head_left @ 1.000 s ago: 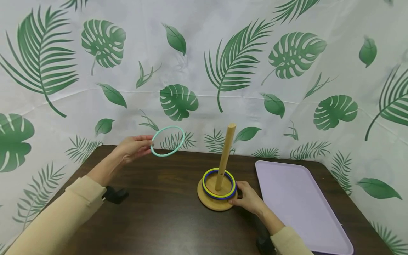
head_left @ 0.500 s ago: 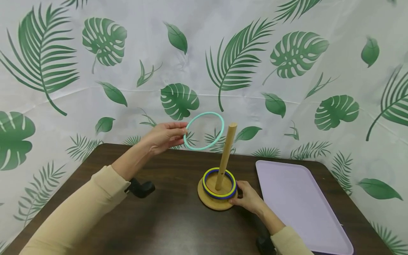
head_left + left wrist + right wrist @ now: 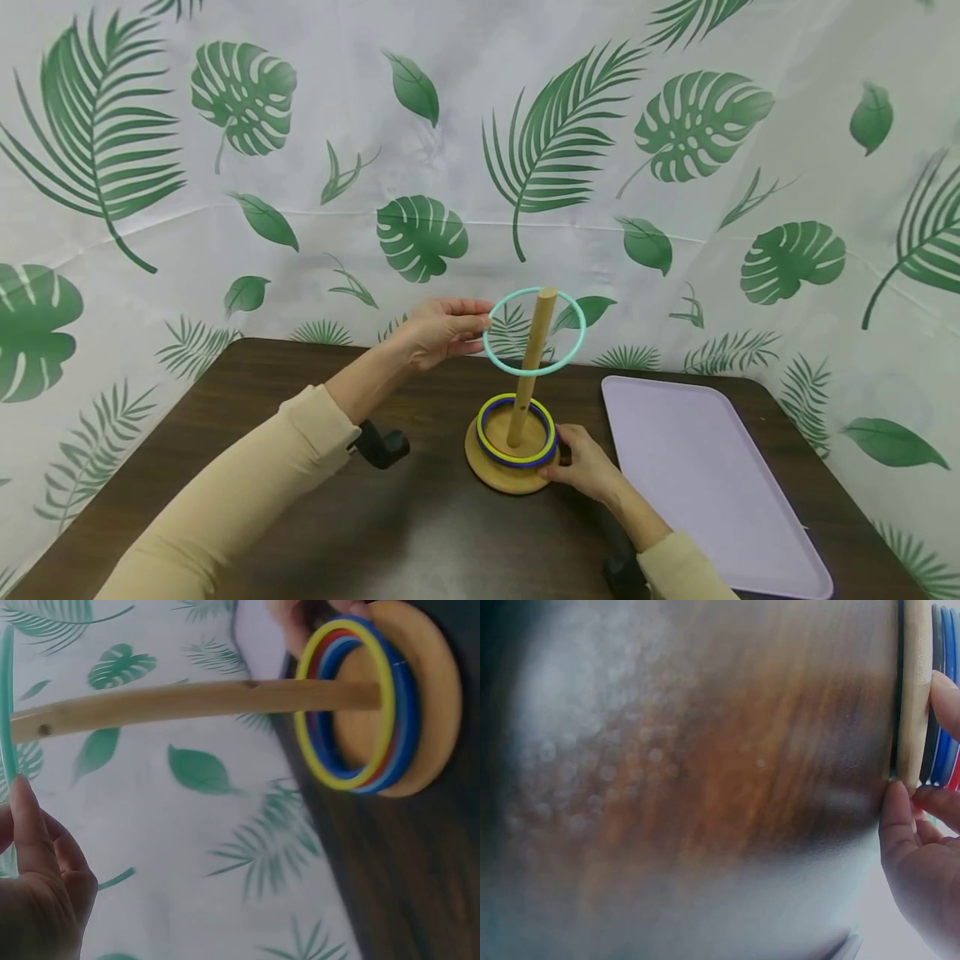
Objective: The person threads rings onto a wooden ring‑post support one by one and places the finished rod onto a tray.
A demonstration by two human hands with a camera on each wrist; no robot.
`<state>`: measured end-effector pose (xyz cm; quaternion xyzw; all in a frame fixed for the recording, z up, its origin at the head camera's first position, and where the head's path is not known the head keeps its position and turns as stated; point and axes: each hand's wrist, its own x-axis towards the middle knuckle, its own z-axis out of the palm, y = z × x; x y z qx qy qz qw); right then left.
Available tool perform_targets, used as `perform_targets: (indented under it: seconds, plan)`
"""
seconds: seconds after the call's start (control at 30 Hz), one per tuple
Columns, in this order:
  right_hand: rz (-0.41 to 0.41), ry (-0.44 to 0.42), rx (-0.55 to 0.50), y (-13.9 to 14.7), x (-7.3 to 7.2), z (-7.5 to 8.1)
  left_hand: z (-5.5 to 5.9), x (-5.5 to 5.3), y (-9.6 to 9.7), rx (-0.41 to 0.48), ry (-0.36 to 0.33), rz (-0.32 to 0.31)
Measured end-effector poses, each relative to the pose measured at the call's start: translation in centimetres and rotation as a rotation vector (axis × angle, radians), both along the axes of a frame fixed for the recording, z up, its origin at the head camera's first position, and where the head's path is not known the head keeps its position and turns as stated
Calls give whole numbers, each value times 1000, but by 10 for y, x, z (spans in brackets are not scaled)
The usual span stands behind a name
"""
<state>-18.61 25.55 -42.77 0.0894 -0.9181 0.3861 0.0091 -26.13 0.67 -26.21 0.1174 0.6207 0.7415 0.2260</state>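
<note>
My left hand (image 3: pixel 446 333) pinches a mint-green ring (image 3: pixel 579 342) between thumb and fingers. That ring surrounds the upper end of a wooden peg (image 3: pixel 534 350), level with its tip. The peg stands on a round wooden base (image 3: pixel 504 479), leaning slightly in the head view. Stacked low around it are several rings, with a yellow ring (image 3: pixel 306 742) uppermost, then red and blue edges under it in the left wrist view. At the base's right side, my right hand (image 3: pixel 588 467) grips its edge, the fingers touching beside the stacked rings.
A pale purple tray (image 3: pixel 697 475) lies on the dark wooden table (image 3: pixel 420 533), to the right of my right hand. Behind the table hangs a white leaf-patterned cloth (image 3: pixel 322 108). Black wrist devices (image 3: pixel 382 446) sit under both forearms.
My left hand has carried the mint-green ring rightward, up and then slightly down, from left of the peg to around its top. My right hand and the stand have stayed in place.
</note>
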Motion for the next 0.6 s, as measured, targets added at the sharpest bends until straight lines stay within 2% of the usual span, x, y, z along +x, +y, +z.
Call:
perform_targets:
  seconds: [0.1, 0.2, 0.37, 0.47, 0.6]
  plan:
    - [9, 9, -1, 0, 0, 0, -18, -1, 9, -57, -24, 2]
    - [7, 18, -3, 0, 0, 0, -41, -3, 15, -124, -52, 0]
    - [11, 13, 11, -1, 0, 0, -78, -6, 14, -226, -103, 32]
    - [2, 4, 14, -1, 0, 0, -93, -8, 13, -257, -119, 49]
    - [-6, 3, 7, -1, 0, 1, -106, -9, 16, -263, -143, 58]
